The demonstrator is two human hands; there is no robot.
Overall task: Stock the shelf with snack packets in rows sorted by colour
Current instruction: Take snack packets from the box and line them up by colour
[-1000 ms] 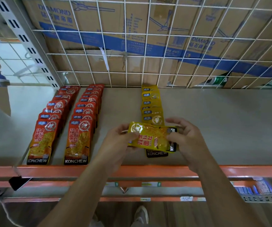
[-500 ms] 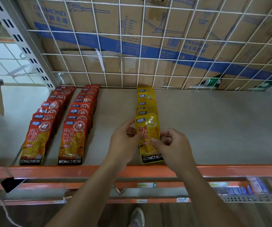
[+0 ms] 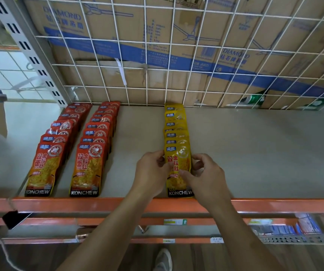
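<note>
Two packet rows [image 3: 90, 153] on shelf [image 3: 255, 153], frame left; third row [image 3: 175, 126] centre, left hand [image 3: 151, 173], right hand [image 3: 206, 178] flanking front packet [image 3: 178, 165]; cartons [image 3: 108, 45] behind mesh [image 3: 196, 64], top.

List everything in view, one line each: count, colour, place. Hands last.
red snack packets: two overlapping rows, about eight each, red, shelf left.
yellow snack packets: one row, about seven, yellow, mid-shelf.
front yellow packet: one, yellow, front of that row.
shelf: one, grey board, orange front beam.
wire grid: one, white, behind shelf.
cardboard boxes: several, brown with blue band, behind grid.
shoe: one, grey, floor below.
left hand: pinches that packet's left edge.
right hand: grips its right edge.
</note>
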